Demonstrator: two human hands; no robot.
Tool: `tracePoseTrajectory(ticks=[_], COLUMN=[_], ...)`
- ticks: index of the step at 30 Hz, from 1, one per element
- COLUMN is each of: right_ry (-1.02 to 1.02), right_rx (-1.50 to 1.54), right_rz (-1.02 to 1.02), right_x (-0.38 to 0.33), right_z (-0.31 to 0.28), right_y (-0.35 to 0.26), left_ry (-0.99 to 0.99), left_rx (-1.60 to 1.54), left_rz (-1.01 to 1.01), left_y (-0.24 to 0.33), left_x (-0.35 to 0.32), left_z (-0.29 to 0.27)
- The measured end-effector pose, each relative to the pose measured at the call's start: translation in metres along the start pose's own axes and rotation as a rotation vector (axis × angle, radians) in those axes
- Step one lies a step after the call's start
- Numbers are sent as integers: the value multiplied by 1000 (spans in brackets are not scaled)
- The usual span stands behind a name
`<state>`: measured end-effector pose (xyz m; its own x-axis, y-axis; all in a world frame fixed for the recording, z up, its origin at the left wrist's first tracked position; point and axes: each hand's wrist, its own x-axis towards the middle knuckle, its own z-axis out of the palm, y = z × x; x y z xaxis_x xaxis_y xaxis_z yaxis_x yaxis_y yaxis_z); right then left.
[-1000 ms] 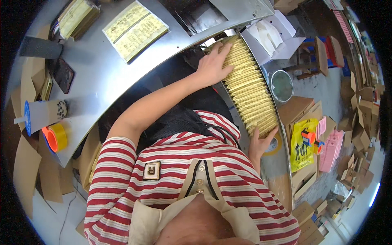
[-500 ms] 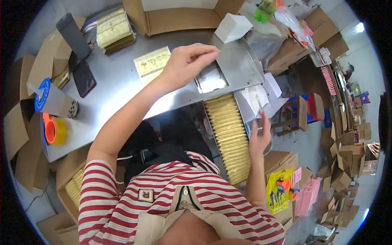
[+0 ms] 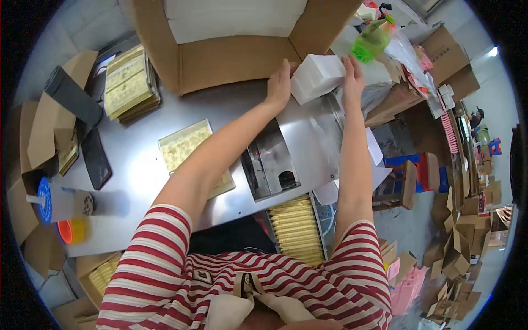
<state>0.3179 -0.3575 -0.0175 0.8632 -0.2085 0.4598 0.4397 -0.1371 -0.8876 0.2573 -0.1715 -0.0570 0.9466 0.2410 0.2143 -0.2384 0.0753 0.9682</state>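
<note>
A plain white box (image 3: 318, 77) stands at the far side of the metal table, between my two hands. My left hand (image 3: 279, 87) is against its left side, fingers pointing away from me. On the opposite side, the fingers of my right hand (image 3: 352, 82) press on the box's right edge. The box's underside is hidden. Under my left forearm lies a flat, clear-wrapped yellow pack (image 3: 186, 144), partly covered by the arm. Nearer me, a rectangular recess (image 3: 272, 170) in the tabletop shows metal parts inside.
An open cardboard carton (image 3: 234, 60) stands at the back. To the left are stacked yellow packs (image 3: 129, 82), a dark cylinder (image 3: 71, 96), a phone (image 3: 96, 158), a drink cup (image 3: 66, 202) and a tape roll (image 3: 71, 231). A tray of gold packets (image 3: 297, 231) sits below the table edge.
Both hands have moved to the white box: the left from above the table's middle, the right up from beside the gold packets. My view has shifted forward over the table.
</note>
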Motion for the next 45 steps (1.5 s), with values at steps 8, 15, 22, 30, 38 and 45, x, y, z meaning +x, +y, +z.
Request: tracePoseTrajectory(ticks=[8, 15, 22, 30, 38, 45], right_ry=[101, 54, 111, -3, -9, -155], right_rx=[159, 53, -643, -1205, -1074, -997], right_rz=[267, 153, -401, -540, -549, -357], right_x=[-95, -129, -131, -157, -163, -158], right_z=[-18, -29, -27, -5, -5, -8], right_y=[-43, -48, -88, -90, -89, -103], left_ry=[95, 227, 187, -141, -136, -304], left_rx=[15, -247, -205, 281, 1405, 1315], left_rz=[-237, -432, -429, 196, 314, 360], left_y=[15, 21, 24, 53, 57, 70], left_x=[-63, -76, -77, -98, -187, -218], left_z=[39, 59, 46, -88, -233, -217])
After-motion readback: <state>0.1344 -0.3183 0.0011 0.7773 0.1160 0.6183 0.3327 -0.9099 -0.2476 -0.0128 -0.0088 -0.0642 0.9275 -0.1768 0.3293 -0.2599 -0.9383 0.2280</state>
